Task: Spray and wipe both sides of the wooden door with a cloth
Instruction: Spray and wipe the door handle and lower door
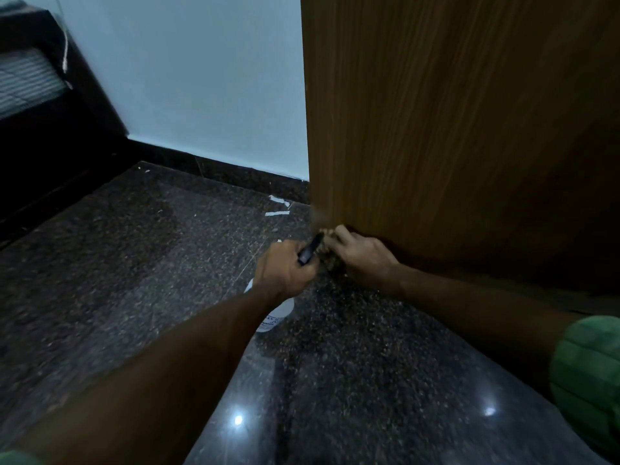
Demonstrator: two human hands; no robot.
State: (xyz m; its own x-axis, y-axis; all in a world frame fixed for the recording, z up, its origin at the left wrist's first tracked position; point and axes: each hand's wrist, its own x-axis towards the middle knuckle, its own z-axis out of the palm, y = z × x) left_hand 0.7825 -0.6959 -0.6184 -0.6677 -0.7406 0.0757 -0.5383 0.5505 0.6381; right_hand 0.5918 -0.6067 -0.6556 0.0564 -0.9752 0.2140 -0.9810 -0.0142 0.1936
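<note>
We look down at a dark speckled floor (134, 263) with the wooden door (453, 129) filling the upper right of the frame. Just right of centre, the right hand (364, 255) presses a small bunched cloth (327, 234) against the door's bottom corner, fingers curled round it, probably to reach the lowest edge. Beside it, the left hand (285, 270) grips a white spray bottle (276, 313) by the neck, fingers wrapped tight, its black nozzle (310, 250) aimed at that same corner so spray lands where the cloth works. White scraps (277, 209) lie on the floor near the pale wall (184, 78).
</note>
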